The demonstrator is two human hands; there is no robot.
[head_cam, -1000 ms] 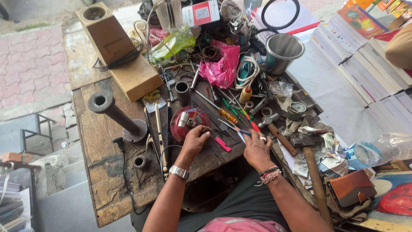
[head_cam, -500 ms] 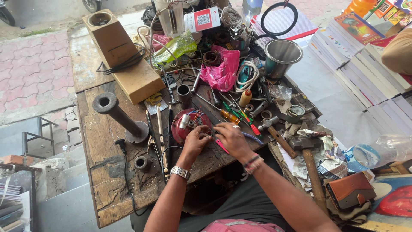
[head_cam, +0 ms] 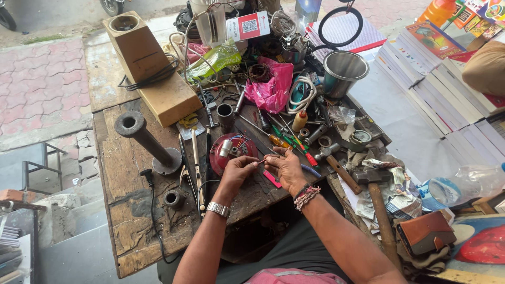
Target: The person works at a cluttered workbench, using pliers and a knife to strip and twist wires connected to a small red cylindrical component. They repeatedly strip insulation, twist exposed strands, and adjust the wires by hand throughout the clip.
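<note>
1. Both hands have drawn together since the earlier frames: the right hand [head_cam: 288,169], which lay flat and apart on the worktop [head_cam: 126,210] by the screwdrivers, now meets the left hand [head_cam: 238,171] at the near edge of the red round motor part [head_cam: 231,152].
2. Between the two hands runs a thin wire [head_cam: 264,160]. Its long axis lies roughly left to right, slightly tilted, spanning the small gap between the fingertips.
3. Left grip: fingers curled and pinched on the wire's left end, just below the red part, wristwatch [head_cam: 218,209] facing up.
4. Right grip: thumb and forefinger closed on the wire's right end, a beaded bracelet [head_cam: 306,195] on that wrist.
5. Neither hand is clearly nearer; the wire sits midway, touching both, and the red part lies just beyond the left hand, away from the person.
6. A small pink strip [head_cam: 272,179] lies on the worktop under the right hand; a hammer [head_cam: 368,184] rests well apart to the right.
</note>
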